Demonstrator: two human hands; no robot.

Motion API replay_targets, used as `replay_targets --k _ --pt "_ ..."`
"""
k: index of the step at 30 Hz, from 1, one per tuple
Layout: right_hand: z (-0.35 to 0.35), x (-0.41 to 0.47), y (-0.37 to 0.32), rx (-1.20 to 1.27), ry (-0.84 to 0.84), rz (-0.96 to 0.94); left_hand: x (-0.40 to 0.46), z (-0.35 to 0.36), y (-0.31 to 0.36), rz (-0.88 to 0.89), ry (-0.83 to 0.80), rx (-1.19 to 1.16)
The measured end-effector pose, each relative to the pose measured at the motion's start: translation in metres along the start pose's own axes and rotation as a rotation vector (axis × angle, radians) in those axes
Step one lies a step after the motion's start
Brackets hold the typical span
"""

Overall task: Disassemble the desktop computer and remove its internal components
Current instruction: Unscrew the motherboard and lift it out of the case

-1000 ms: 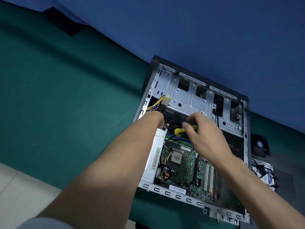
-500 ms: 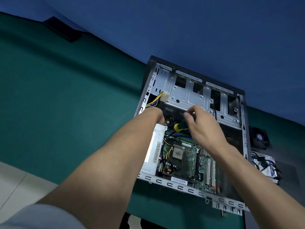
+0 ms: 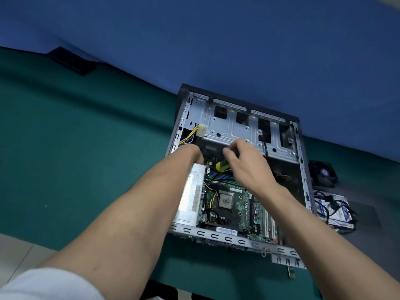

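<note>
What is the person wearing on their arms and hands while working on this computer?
Nothing on the hands: the left hand and right hand are bare, with no gloves. Both forearms are uncovered. A pale sleeve shows on the left arm at the picture's bottom edge.

A: Background items, please.

B: A green surface (image 3: 75,148) carries the work. A blue wall (image 3: 216,40) stands behind it.

A: Anything at the far left?

B: One flat black object (image 3: 72,61) lies on the surface against the wall; its type cannot be told.

A: And below?

B: Pale floor tiles (image 3: 15,254) show at the lower left, past the surface's edge. A grey mat (image 3: 368,208) lies at the right.
</note>
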State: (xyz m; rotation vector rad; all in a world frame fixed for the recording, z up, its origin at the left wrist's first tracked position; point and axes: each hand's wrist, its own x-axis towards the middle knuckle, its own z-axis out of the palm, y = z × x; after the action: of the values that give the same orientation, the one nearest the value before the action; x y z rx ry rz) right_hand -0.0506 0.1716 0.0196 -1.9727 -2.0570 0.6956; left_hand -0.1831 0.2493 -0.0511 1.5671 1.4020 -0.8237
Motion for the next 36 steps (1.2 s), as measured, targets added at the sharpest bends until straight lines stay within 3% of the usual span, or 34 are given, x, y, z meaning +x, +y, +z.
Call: replay_targets --k 13,24,29,36 --pt "-0.001 -0.001 0.004 -0.019 -0.017 -0.007 0.003 0.0 0.002 -0.001 -0.038 -0.009" --pt "-0.003 -0.001 0.005 -0.04 0.021 0.012 0.017 0.002 0.001 -0.016 0.027 -0.047" --pt "-0.007 0.002 0.004 -0.011 -0.08 -0.01 0.022 0.003 0.0 -0.028 0.013 -0.095" --pt "-0.007 0.002 0.005 0.025 -0.087 0.009 0.023 0.007 0.004 0.014 0.065 -0.052"
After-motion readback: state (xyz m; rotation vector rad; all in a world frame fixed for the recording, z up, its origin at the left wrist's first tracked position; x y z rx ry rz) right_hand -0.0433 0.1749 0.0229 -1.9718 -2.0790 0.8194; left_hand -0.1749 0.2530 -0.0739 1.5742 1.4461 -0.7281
